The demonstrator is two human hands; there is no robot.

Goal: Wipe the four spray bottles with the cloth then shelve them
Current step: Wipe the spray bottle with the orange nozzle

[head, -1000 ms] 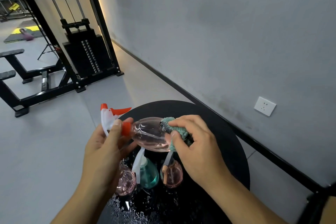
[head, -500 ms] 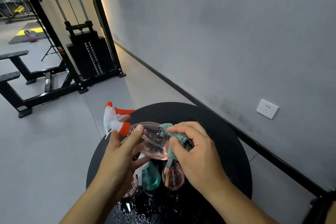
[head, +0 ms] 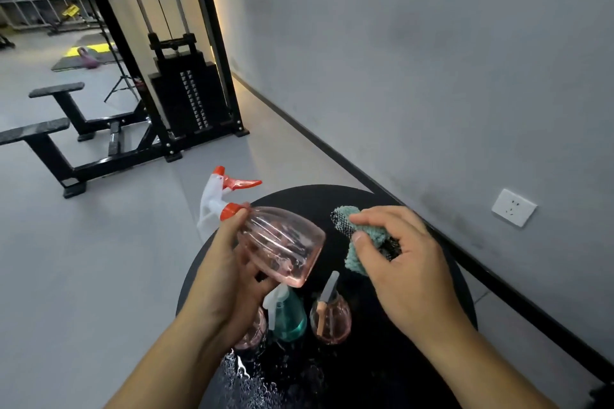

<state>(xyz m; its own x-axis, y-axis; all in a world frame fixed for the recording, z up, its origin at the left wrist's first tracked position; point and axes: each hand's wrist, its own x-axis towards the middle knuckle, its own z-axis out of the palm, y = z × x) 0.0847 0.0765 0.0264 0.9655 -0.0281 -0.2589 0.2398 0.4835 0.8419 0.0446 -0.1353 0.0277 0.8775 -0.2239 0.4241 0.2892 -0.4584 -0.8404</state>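
No label or writing is readable on any bottle. The left hand (head: 229,272) grips a pink spray bottle (head: 282,247) near its orange collar, holding it tilted above the round black worktop (head: 415,358), trigger head pointing away. The right hand (head: 402,262) pinches a teal cloth (head: 360,242), just beside the bottle, apart from it. A teal spray bottle (head: 287,320) and two pink ones stand on the wet worktop below.
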